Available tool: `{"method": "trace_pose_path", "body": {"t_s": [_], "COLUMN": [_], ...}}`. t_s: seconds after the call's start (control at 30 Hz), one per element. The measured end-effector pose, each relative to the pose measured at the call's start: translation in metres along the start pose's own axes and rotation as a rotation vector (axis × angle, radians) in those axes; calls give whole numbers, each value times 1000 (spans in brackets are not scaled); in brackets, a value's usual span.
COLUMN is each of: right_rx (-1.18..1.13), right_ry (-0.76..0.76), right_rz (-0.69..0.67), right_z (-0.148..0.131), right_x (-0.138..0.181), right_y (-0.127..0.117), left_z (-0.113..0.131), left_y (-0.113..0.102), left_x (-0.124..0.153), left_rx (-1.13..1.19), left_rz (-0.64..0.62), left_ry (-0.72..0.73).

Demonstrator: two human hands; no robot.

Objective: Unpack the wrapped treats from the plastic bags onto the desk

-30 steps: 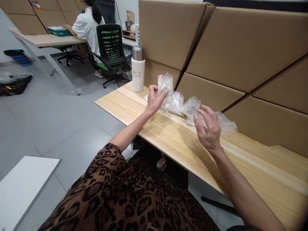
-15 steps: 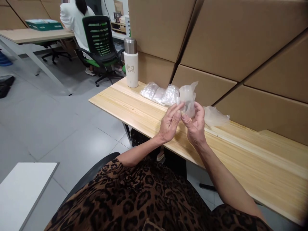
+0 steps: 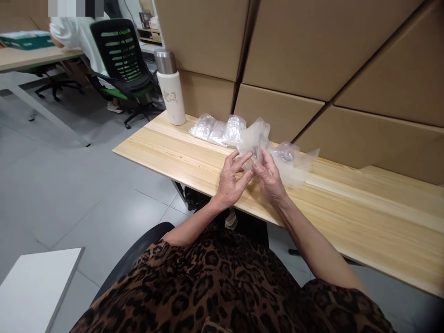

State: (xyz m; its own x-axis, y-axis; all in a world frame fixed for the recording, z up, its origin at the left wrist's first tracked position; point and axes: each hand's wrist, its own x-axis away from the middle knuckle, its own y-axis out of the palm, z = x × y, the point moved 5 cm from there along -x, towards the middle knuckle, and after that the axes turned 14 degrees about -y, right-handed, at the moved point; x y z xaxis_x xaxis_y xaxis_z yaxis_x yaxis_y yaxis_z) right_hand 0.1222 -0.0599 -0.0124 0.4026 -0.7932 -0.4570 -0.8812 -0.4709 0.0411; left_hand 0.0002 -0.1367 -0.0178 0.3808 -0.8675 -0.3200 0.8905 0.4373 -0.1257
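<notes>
A frosted clear plastic bag (image 3: 255, 135) is held up just above the wooden table, with something small and greyish inside that I cannot make out. My right hand (image 3: 272, 181) pinches its right side between thumb and fingers. On the other side, my left hand (image 3: 231, 181) has its fingers bent against the bag's lower left edge, thumb a little apart from them. Just beyond my right hand, another frosted bag (image 3: 294, 173) lies on the table with a dark, roundish item showing through it. Several clear packets (image 3: 217, 131) lie in a row to the left.
A white flask with a steel cap (image 3: 171, 95) stands near the left end of the wooden table (image 3: 364, 217). Stacked cardboard boxes (image 3: 284, 51) wall off the table's back. Beyond, a person in white (image 3: 74, 34) sits on a black-and-green chair (image 3: 120, 55). A white board (image 3: 38, 286) is at lower left.
The view has shifted slightly to the right. The held bag has turned and tilted between my hands. The bag on the table now shows a dark item inside.
</notes>
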Motion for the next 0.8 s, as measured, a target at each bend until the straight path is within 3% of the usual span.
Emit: {"method": "trace_pose_path", "body": {"t_s": [0.2,0.3,0.43,0.63,0.7,0.8], "right_rx": [14,62,228,311,481,851], "right_ry": [-19,-3,-56,-138,-182,-235], "right_rz": [9,-80,-256,-260,-210,-9], "right_z": [1,-5,-16,-27,-35,-48], "right_x": [3,6,13,17,13,5], "right_y": [-1,-1,0,-1,-16,-68], "left_z": [-6,-11,-19,-21,-22,-26], "left_y": [5,5,0,1,-11,-48], "left_x": [1,-1,-2,1,-4,-25], "left_rx": [120,243,290,492,467,398], "left_rz": [-73,-94,-28,-46,32,169], "left_ry": [-99,-133,-207,-283,-282,-254]}}
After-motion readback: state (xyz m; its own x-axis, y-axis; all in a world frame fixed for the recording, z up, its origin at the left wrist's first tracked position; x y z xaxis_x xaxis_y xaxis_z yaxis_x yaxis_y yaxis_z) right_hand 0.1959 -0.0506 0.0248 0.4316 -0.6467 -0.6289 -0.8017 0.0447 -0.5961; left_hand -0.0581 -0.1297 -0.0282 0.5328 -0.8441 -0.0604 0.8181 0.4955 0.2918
